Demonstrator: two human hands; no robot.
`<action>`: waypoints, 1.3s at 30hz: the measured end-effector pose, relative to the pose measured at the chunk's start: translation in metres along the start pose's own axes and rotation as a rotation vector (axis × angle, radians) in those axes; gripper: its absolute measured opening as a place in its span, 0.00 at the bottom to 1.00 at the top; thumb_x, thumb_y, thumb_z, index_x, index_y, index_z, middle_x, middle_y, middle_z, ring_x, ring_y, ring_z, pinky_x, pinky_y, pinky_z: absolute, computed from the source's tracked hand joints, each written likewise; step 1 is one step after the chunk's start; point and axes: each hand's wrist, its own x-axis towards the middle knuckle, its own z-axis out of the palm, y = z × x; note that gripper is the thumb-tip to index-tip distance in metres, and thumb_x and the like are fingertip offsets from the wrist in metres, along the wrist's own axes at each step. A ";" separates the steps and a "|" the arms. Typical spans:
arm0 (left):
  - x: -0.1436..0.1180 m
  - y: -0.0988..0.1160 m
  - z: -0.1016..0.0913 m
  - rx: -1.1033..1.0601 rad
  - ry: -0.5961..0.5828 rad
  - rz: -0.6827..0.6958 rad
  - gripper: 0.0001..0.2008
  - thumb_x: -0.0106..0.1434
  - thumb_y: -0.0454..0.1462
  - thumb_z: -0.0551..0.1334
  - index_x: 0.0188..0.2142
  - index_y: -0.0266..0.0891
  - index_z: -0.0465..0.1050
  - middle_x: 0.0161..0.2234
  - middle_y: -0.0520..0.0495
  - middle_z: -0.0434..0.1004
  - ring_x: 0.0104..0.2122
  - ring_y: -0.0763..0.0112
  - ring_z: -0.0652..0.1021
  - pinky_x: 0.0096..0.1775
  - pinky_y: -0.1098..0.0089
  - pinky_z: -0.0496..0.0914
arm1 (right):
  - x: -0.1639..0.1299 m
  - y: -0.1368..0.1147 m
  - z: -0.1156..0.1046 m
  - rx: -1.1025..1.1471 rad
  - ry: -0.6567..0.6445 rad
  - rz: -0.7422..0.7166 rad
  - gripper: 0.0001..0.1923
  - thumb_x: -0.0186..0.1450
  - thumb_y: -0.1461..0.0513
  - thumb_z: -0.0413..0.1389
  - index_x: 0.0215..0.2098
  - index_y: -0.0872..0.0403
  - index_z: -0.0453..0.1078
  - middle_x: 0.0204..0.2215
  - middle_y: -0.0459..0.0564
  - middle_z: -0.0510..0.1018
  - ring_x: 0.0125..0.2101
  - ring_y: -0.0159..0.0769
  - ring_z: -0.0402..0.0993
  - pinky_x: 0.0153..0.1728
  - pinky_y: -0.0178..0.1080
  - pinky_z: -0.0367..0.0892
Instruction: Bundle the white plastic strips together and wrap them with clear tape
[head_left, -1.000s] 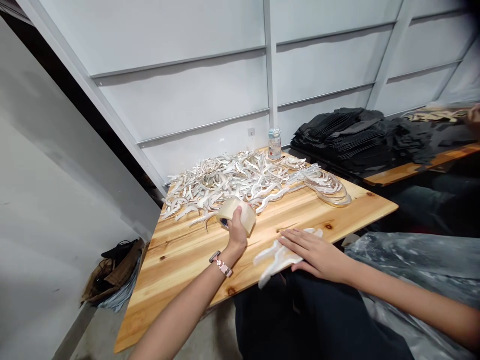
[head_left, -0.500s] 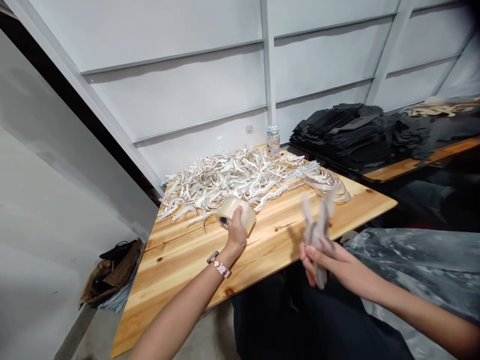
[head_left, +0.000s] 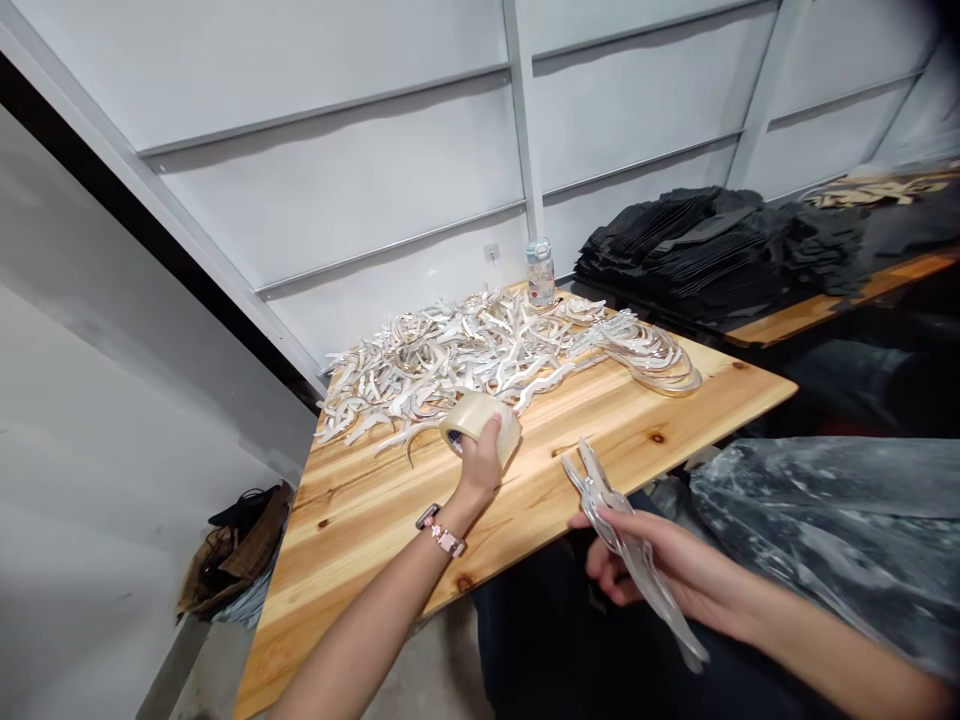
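Setting: pale panelled wall with grey metal rails behind a light pine-plank desk.
Left hand: grip closed around a roll of clear, yellowish packing tape; the roll stands on edge on the desk, just in front of the heap.
Right hand: grip clenched on a thin bundle of flat white forked plastic pieces, held off the near desk edge, above the person's dark lap.
Bundle axis: long axis runs diagonally; the forked tips point up-left toward the desk, the other end points down-right past the wrist.
Heap: loose pile of similar white curved pieces across the far half of the desk.
Bottle: small clear plastic bottle upright at the far edge.
Neighbouring desk: stacks of black sheets.
Right foreground: crumpled grey plastic sheeting.
Wrist: pink-strapped watch on the left arm.
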 end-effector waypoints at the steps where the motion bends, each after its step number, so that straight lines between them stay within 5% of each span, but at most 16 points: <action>1: 0.001 -0.001 0.000 -0.006 -0.008 0.006 0.22 0.51 0.48 0.66 0.39 0.33 0.72 0.35 0.41 0.78 0.39 0.59 0.77 0.43 0.60 0.71 | -0.004 0.009 -0.002 -0.038 0.030 -0.028 0.16 0.68 0.52 0.53 0.42 0.56 0.69 0.21 0.48 0.78 0.18 0.31 0.74 0.19 0.29 0.67; 5: 0.001 -0.001 0.002 -0.022 -0.024 0.012 0.21 0.50 0.47 0.66 0.38 0.34 0.71 0.35 0.41 0.77 0.37 0.59 0.78 0.42 0.60 0.71 | -0.004 0.027 -0.010 -0.100 -0.007 -0.005 0.19 0.68 0.49 0.51 0.33 0.55 0.69 0.11 0.42 0.69 0.07 0.23 0.58 0.09 0.24 0.49; 9: -0.003 0.001 -0.003 0.059 -0.125 0.082 0.20 0.56 0.50 0.62 0.37 0.34 0.71 0.34 0.41 0.76 0.36 0.59 0.77 0.41 0.60 0.71 | 0.013 0.015 -0.007 -0.098 -0.019 -0.004 0.15 0.66 0.53 0.55 0.36 0.57 0.71 0.19 0.46 0.76 0.13 0.25 0.67 0.12 0.25 0.59; 13: -0.013 0.007 -0.012 0.384 -0.425 0.387 0.18 0.59 0.49 0.59 0.40 0.37 0.72 0.37 0.41 0.76 0.38 0.60 0.77 0.45 0.60 0.70 | 0.026 0.008 -0.005 -0.041 -0.059 0.095 0.22 0.67 0.49 0.50 0.43 0.59 0.72 0.23 0.48 0.78 0.16 0.28 0.71 0.14 0.28 0.65; 18: -0.028 0.014 -0.003 0.896 -0.909 0.498 0.10 0.56 0.43 0.60 0.33 0.39 0.74 0.29 0.45 0.76 0.31 0.63 0.75 0.41 0.63 0.71 | 0.026 0.008 -0.007 -0.064 -0.101 0.152 0.24 0.67 0.47 0.48 0.44 0.59 0.72 0.25 0.51 0.80 0.18 0.30 0.73 0.16 0.29 0.67; 21: -0.032 0.015 0.005 1.088 -1.013 0.616 0.09 0.56 0.43 0.59 0.29 0.41 0.74 0.27 0.47 0.76 0.32 0.61 0.75 0.46 0.62 0.69 | 0.023 0.011 -0.008 -0.041 -0.076 0.117 0.22 0.67 0.48 0.50 0.41 0.59 0.71 0.28 0.52 0.80 0.20 0.30 0.74 0.19 0.30 0.70; 25: -0.028 0.008 0.001 0.986 -0.938 0.518 0.11 0.57 0.43 0.60 0.35 0.39 0.75 0.32 0.45 0.77 0.34 0.61 0.75 0.45 0.61 0.70 | 0.017 0.021 -0.011 -0.141 0.022 -0.007 0.17 0.63 0.52 0.59 0.40 0.55 0.66 0.30 0.49 0.81 0.21 0.30 0.75 0.18 0.30 0.69; 29: -0.019 -0.005 -0.007 0.568 -0.638 0.318 0.19 0.62 0.50 0.57 0.40 0.36 0.72 0.35 0.41 0.77 0.34 0.60 0.77 0.40 0.60 0.73 | 0.013 0.027 -0.011 -0.268 0.073 -0.154 0.20 0.61 0.47 0.59 0.36 0.54 0.63 0.28 0.48 0.81 0.20 0.28 0.74 0.16 0.28 0.67; 32: -0.013 -0.006 -0.010 0.344 -0.452 0.349 0.21 0.65 0.52 0.51 0.41 0.38 0.70 0.37 0.41 0.75 0.38 0.60 0.77 0.44 0.59 0.72 | 0.012 0.029 -0.008 -0.334 0.129 -0.227 0.24 0.59 0.44 0.59 0.35 0.55 0.64 0.29 0.50 0.82 0.19 0.27 0.73 0.16 0.27 0.65; 35: -0.011 0.001 -0.012 0.489 -0.355 0.424 0.19 0.65 0.51 0.54 0.42 0.39 0.71 0.39 0.40 0.76 0.42 0.59 0.76 0.49 0.58 0.69 | 0.013 0.031 -0.007 -0.334 0.131 -0.206 0.24 0.60 0.44 0.58 0.37 0.55 0.65 0.30 0.51 0.82 0.20 0.27 0.73 0.15 0.27 0.64; 39: -0.010 0.008 -0.011 0.797 -0.452 0.391 0.19 0.65 0.48 0.55 0.42 0.36 0.75 0.42 0.38 0.79 0.47 0.57 0.76 0.56 0.56 0.65 | 0.012 0.034 -0.008 -0.269 0.124 -0.207 0.22 0.62 0.45 0.58 0.39 0.55 0.65 0.30 0.50 0.82 0.21 0.27 0.74 0.17 0.27 0.64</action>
